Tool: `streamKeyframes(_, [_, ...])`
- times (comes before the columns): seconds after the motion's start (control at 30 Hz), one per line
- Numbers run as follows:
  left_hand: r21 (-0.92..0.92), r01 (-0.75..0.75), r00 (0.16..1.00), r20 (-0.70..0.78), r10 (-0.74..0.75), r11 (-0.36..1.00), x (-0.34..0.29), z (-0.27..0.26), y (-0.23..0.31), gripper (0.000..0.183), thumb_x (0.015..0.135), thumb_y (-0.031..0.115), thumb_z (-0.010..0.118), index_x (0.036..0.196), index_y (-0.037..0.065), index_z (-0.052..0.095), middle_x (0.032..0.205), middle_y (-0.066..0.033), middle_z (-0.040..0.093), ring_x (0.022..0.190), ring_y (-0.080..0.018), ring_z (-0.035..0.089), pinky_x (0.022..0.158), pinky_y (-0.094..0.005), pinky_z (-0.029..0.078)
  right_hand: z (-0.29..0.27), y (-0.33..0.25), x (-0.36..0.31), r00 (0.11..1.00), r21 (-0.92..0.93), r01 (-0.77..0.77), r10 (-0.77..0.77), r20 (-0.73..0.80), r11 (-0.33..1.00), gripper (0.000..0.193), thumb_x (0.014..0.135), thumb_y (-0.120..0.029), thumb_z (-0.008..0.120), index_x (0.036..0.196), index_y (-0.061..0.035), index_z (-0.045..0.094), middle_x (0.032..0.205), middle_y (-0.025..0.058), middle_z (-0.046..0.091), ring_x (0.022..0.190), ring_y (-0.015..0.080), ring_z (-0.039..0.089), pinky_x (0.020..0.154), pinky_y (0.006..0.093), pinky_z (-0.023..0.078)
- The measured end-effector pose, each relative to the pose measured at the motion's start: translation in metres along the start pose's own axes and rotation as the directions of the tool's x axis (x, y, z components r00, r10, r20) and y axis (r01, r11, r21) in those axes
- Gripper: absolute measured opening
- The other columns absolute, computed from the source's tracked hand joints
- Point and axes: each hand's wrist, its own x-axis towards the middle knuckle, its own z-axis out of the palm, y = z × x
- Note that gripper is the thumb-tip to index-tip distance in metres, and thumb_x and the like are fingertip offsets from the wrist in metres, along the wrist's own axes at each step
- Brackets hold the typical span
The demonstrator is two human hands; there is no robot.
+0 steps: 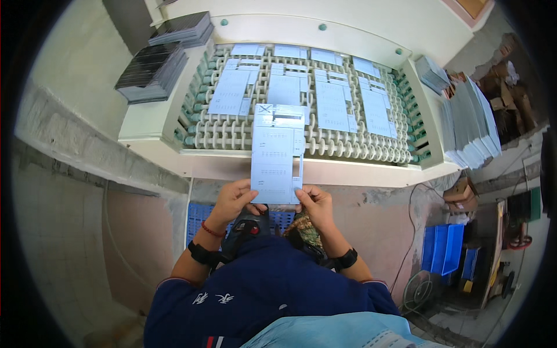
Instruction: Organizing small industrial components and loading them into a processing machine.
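My left hand (233, 200) and my right hand (317, 204) pinch the near corners of a flat, pale blue-white panel (272, 159), thumbs on top. It looks like a circuit board panel, with cut-out slots, rows of small marks and a dark cross near its far left corner. Its far end overlaps the front of a conveyor of white roller wheels (223, 132). Similar panels lie on those wheels, among them one at the left (232, 90), one in the middle (332, 104) and one at the right (377, 110). The fingers beneath the held panel are mostly hidden.
Dark-topped stacks (152, 71) sit on the machine's left ledge. Pale panels stand stacked (471, 124) at its right. The machine's front rail (336, 166) runs across before me. Blue bins (442, 249), a cardboard box (461, 197) and a cable (411, 220) are on the right.
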Motion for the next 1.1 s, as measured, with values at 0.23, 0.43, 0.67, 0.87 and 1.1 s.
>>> streamKeyframes(0.23, [-0.009,0.02,1.0,-0.003,-0.02,1.0,0.003,-0.001,-0.004,0.028,0.089,0.009,0.049,0.112,-0.007,0.051,0.09,-0.0135,0.063,0.072,-0.0171,0.065,0.056,-0.0218,0.054,-0.004,0.008,0.001,1.0,0.029,-0.001,0.001,-0.016,1.0,0.014,0.084,-0.011,0.062,0.088,0.0026,0.063,0.07,0.0033,0.062,0.054,0.006,0.054,0.049,0.0183,0.044])
streamKeyframes(0.43, [-0.013,0.019,1.0,-0.009,-0.02,1.0,0.0,-0.005,-0.004,0.028,0.088,0.009,0.051,0.111,-0.007,0.052,0.086,-0.0131,0.064,0.067,-0.0165,0.065,0.055,-0.0214,0.053,0.0,0.006,0.003,1.0,-0.001,-0.013,0.013,0.002,1.0,0.015,0.084,-0.011,0.062,0.09,0.0029,0.063,0.071,0.0036,0.062,0.054,0.006,0.054,0.049,0.018,0.044])
streamKeyframes(0.67, [0.005,0.024,0.998,-0.051,-0.024,1.0,-0.009,-0.023,-0.002,0.026,0.088,0.011,0.052,0.108,-0.005,0.054,0.086,-0.0124,0.064,0.066,-0.0159,0.065,0.056,-0.0232,0.054,0.002,0.001,0.001,0.999,-0.087,-0.012,0.016,0.038,0.996,0.016,0.084,-0.012,0.062,0.089,0.003,0.064,0.07,0.004,0.062,0.054,0.0065,0.054,0.049,0.0187,0.044])
streamKeyframes(0.87, [-0.062,-0.025,0.99,-0.14,0.016,0.998,-0.031,-0.066,0.007,0.027,0.088,0.012,0.051,0.107,-0.006,0.055,0.086,-0.0122,0.064,0.063,-0.0151,0.064,0.055,-0.0245,0.054,-0.011,0.008,0.002,0.998,0.053,-0.049,0.048,0.036,0.997,0.015,0.084,-0.01,0.062,0.088,0.0034,0.064,0.068,0.0048,0.061,0.053,0.008,0.054,0.048,0.0198,0.043])
streamKeyframes(1.1, [-0.127,-0.078,0.964,-0.262,0.042,0.989,-0.041,-0.094,0.017,0.027,0.085,0.01,0.054,0.103,-0.009,0.056,0.076,-0.0138,0.064,0.055,-0.015,0.063,0.049,-0.0243,0.053,-0.018,0.001,0.001,0.996,0.065,-0.081,0.082,-0.018,0.995,0.014,0.084,-0.01,0.061,0.086,0.0038,0.063,0.067,0.0052,0.061,0.052,0.0087,0.053,0.049,0.0201,0.042])
